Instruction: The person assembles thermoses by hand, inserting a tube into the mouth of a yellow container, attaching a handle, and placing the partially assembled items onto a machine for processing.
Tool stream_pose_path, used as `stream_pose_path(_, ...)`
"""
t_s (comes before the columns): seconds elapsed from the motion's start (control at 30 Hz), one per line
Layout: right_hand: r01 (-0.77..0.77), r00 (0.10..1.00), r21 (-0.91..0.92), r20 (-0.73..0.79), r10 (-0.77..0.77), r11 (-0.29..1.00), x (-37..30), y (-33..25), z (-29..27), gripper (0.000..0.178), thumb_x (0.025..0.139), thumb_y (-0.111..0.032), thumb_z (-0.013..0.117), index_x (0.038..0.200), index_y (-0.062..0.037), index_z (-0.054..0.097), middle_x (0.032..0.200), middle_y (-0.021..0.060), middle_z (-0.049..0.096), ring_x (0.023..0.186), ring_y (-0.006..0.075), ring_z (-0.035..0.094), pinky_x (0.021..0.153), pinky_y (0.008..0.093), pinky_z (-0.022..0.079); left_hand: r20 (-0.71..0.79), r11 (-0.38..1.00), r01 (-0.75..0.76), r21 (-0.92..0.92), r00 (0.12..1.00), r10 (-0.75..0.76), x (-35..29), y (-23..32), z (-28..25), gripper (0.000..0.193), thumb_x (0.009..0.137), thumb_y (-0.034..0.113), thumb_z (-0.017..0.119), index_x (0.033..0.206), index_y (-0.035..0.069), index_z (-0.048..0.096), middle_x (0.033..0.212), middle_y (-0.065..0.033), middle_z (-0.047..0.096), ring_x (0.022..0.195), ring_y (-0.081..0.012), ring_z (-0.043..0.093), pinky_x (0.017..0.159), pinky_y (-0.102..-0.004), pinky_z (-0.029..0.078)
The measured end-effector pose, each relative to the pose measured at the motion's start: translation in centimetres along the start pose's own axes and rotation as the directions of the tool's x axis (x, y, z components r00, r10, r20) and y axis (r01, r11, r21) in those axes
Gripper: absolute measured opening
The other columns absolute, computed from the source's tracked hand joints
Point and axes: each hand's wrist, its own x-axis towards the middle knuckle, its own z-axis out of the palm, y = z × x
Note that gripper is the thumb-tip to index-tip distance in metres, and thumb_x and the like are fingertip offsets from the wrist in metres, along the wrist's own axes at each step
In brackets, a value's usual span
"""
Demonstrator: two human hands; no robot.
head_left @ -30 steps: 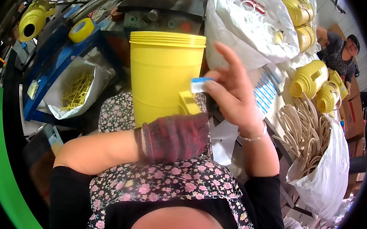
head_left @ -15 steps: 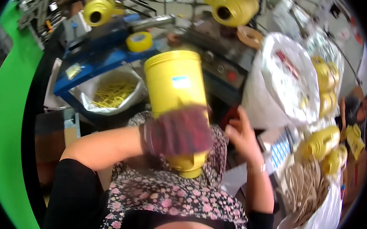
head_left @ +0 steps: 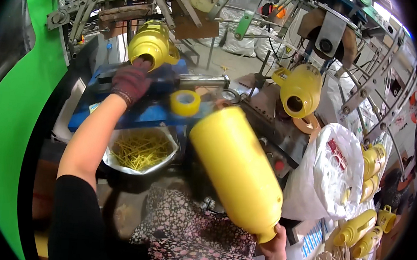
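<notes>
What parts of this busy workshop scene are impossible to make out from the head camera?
- Right hand: its palm and most fingers sit behind the neck of the big yellow jug, so the grip is hidden.
- Left hand: gloved, fingertips at the mouth of the yellow jug on the machine; how far in, unclear.
- Yellow strips in the metal bowl: too small to identify.
- White sack: contents blurred through the plastic.

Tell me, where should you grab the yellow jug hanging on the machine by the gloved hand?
Probably by its side handle, coming from the right. The yellow jug hangs tilted on the machine with its mouth facing down toward the gloved left hand, which reaches for that opening. Its round body looks wide and smooth, so the looped handle seems the surest hold.
</notes>
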Motion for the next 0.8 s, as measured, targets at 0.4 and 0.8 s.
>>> stream_pose_path(0.4, 0.213, 0.964, -0.319, 0.220, -0.147, 0.924, 16.4, -6.8, 17.1, 0.056, 0.087, -0.043, 0.053, 0.131, -0.0093, 0.045, 0.119, 0.0090, 0.059, 0.102, 0.0230, 0.060, 0.076, 0.0365, 0.053, -0.523, 0.949, 0.284, -0.136, 0.793, -0.312, -24.2, -13.6, -6.0, 0.034, 0.094, 0.014, 0.057, 0.124, -0.001, 0.053, 0.121, -0.0184, 0.058, 0.104, -0.0324, 0.059, 0.089, -0.0403, 0.049)
stream_pose_path(0.8, 0.030, 0.920, -0.152, 0.392, 0.033, 0.988, 35.8, 4.7, 45.9, 0.057, 0.091, -0.046, 0.053, 0.134, -0.0127, 0.036, 0.126, 0.0144, 0.050, 0.102, 0.0283, 0.059, 0.071, 0.0416, 0.053, 0.010, 0.220, 0.447, -0.867, 0.456, -0.890, -37.1, -11.9, -8.5, 0.026, 0.099, 0.012, 0.045, 0.118, -0.004, 0.053, 0.111, -0.0161, 0.059, 0.099, -0.0257, 0.057, 0.087, -0.0355, 0.046)
